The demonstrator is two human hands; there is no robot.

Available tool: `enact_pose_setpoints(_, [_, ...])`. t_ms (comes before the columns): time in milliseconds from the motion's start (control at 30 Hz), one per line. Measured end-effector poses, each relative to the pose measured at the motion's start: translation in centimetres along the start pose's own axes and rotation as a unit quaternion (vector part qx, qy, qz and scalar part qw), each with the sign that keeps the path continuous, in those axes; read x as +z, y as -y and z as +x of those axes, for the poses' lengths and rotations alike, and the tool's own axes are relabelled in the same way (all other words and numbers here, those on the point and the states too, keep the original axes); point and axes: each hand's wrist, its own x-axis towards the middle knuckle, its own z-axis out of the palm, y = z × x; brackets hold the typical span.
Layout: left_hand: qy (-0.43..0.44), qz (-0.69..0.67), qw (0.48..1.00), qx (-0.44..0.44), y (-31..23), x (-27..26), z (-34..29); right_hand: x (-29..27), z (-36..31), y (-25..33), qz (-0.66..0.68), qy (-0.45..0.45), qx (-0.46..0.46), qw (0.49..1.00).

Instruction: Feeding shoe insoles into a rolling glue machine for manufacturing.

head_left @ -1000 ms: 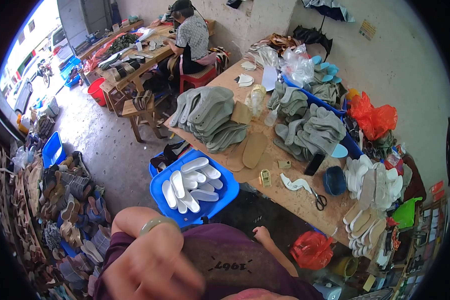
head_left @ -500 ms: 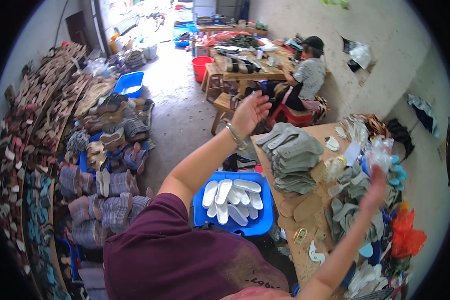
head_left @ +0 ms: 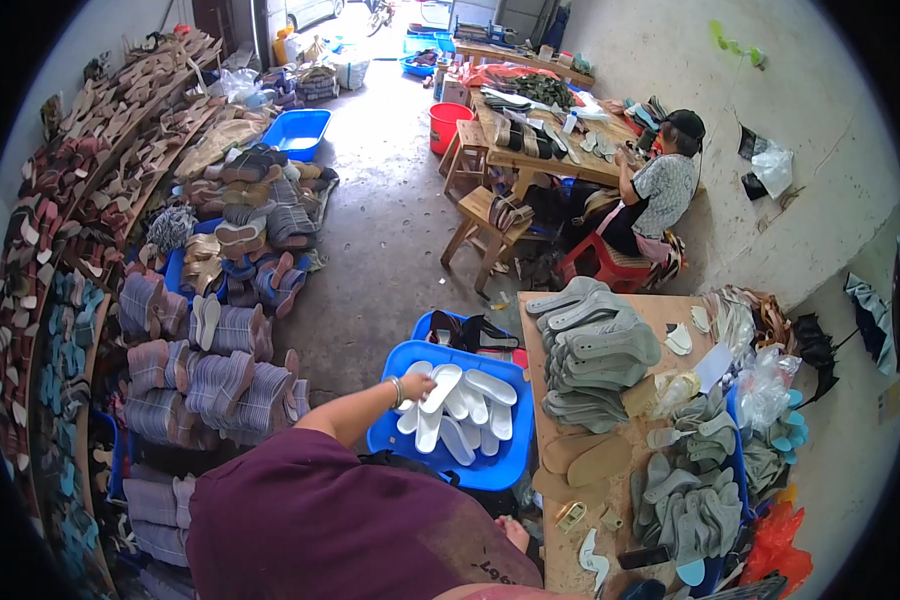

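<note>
My left hand, with a bracelet at its wrist, is over the left side of a blue basin. Its fingers close on the edge of a white shoe sole lying on top of the pile. Several more white soles fill the basin at different angles. Low beside my body, next to the wooden table, my right hand shows only in part. Its fingers are too small and too hidden to read, and I see nothing in it.
The wooden table at right carries stacked grey soles, tan insoles and a phone. Striped footwear is heaped on the left. A seated person works at a far table; a wooden stool stands nearer.
Both arms were raised and spread; now they are down. My left hand has come down to the soles in the basin, and my right hand has dropped from over the table to beside my body.
</note>
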Motion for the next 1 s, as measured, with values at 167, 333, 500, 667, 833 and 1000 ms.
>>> enact_pose_setpoints(167, [0.072, 0.365, 0.928, -0.003, 4.1, 2.2, -1.5, -2.1, 2.2, -10.0, 0.027, 0.022, 0.129, 0.991])
enact_pose_setpoints(333, [0.144, 0.344, 0.927, -0.048, 5.1, 4.3, -3.4, -3.7, 2.7, -14.3, -0.034, 0.021, 0.13, 0.991])
enact_pose_setpoints(500, [0.138, 0.361, 0.922, 0.004, 7.0, 5.2, -3.5, -2.4, 2.9, -11.2, -0.11, 0.046, 0.097, 0.988])
enact_pose_setpoints(667, [0.102, 0.347, 0.932, -0.006, 9.6, 4.9, -2.6, -1.0, 2.5, -8.8, -0.18, 0.042, 0.065, 0.981])
enact_pose_setpoints(833, [0.129, 0.331, 0.934, -0.031, 10.8, 4.3, -2.3, -1.4, 1.6, -9.6, -0.222, 0.032, 0.026, 0.974])
enact_pose_setpoints(1000, [0.157, 0.438, 0.884, -0.047, 12.2, 5.0, -1.8, -0.9, 1.8, -11.1, -0.251, 0.064, 0.03, 0.965])
